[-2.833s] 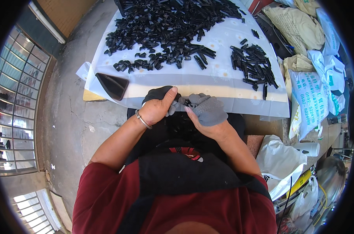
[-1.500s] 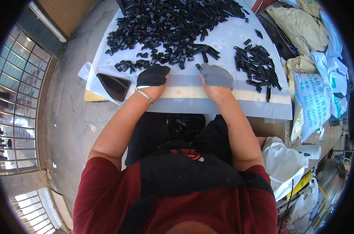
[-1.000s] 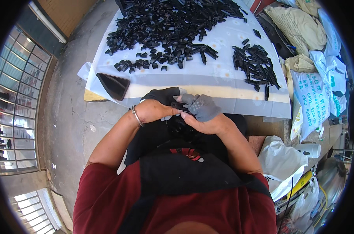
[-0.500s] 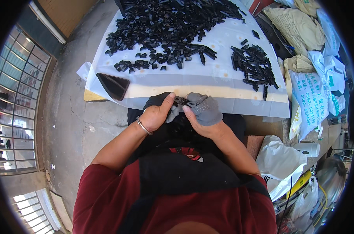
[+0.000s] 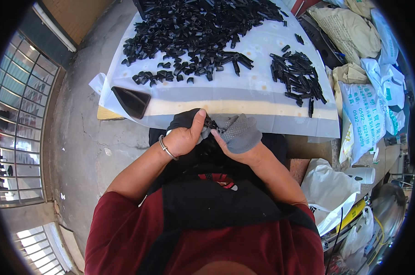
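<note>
My left hand (image 5: 185, 133) and my right hand (image 5: 238, 136) meet just off the near edge of the table. Both wear grey fabric gloves that leave the thumbs bare. Between them they grip a small black plastic part (image 5: 210, 123), mostly covered by fingers, so its full shape stays hidden. Both hands are closed, thumbs pressing on it from the near side. Beyond them a big heap of small black plastic pieces (image 5: 184, 41) spreads over the table. To the right lies a smaller pile of long, narrow black plastic parts (image 5: 300, 75).
A whitish plastic sheet (image 5: 257, 94) covers the table (image 5: 107, 113). A dark phone (image 5: 133, 103) lies at its near left corner. Stuffed sacks (image 5: 360, 121) crowd the right side, with a white plastic bag (image 5: 328, 185) lower down. Barred windows (image 5: 22, 114) stand at the left.
My right thumb has shifted slightly left, nearer my left thumb, and my fingers have moved a little around the black part. The piles look the same.
</note>
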The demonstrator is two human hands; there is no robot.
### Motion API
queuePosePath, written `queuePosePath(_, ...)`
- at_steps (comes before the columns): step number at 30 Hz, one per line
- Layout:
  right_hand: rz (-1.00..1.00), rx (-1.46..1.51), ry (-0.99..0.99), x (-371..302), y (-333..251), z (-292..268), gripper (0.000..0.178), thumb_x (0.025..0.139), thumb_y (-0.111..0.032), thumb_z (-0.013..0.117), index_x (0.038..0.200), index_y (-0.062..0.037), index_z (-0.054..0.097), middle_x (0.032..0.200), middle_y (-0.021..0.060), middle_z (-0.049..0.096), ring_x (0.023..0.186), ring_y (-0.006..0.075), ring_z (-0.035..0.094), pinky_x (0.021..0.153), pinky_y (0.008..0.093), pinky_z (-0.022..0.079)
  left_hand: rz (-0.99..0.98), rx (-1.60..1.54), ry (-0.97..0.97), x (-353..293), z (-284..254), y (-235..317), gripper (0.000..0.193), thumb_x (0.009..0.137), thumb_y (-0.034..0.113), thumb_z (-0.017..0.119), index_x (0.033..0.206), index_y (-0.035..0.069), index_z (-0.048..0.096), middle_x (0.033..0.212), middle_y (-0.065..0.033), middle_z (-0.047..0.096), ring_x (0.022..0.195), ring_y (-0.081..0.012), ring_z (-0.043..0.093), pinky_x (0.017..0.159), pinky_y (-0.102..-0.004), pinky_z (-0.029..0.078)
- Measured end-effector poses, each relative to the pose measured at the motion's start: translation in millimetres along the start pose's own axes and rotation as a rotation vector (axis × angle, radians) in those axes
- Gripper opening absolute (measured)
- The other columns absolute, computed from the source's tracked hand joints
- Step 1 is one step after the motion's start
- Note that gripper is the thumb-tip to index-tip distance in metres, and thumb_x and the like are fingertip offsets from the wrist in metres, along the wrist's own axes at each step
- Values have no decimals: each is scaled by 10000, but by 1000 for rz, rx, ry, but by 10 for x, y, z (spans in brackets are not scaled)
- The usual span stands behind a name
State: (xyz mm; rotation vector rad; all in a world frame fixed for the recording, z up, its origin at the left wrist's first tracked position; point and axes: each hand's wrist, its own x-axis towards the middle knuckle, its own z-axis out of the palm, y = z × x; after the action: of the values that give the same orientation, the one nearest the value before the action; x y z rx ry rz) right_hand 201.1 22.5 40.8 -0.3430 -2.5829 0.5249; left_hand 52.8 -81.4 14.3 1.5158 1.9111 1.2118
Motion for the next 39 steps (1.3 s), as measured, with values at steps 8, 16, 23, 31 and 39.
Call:
queuePosePath(8,-23,-60,40,39,-36,-166,254,771,-257,600,932,-61,598,883,89,599,812,278,549,716,370,422,-72,-116,41,24,-147,377,421,940,312,314,899,-4,589,782,-136,607,698,-259,571,657,-315,444)
queuePosePath(16,-53,-42,82,28,-35,-189,247,792,-286,561,943,-93,598,828,75,601,723,264,550,630,362,424,-31,-272,23,90,-73,285,430,934,336,344,813,-3,580,697,-63,584,633,-189,533,621,-303,432)
queuePosePath(23,-59,-223,-4,-21,-71,-80,298,761,-256,610,987,-64,592,941,99,595,842,292,528,732,370,408,14,-66,2,49,-31,260,382,938,272,325,917,-9,582,854,-146,617,828,-276,586,745,-334,442)
queuePosePath(31,19,26,8,0,-47,-196,302,768,-281,612,975,-63,596,956,99,598,886,283,536,785,361,410,-168,-200,-18,68,-177,327,388,932,301,350,898,-2,591,815,-130,620,765,-261,581,699,-323,442)
queuePosePath(39,1,-64,21,-4,-109,-188,251,751,-244,640,906,-51,602,867,97,604,790,281,558,699,352,437,-65,-199,2,75,-169,350,376,928,297,360,914,2,592,823,-151,618,771,-283,584,703,-331,442)
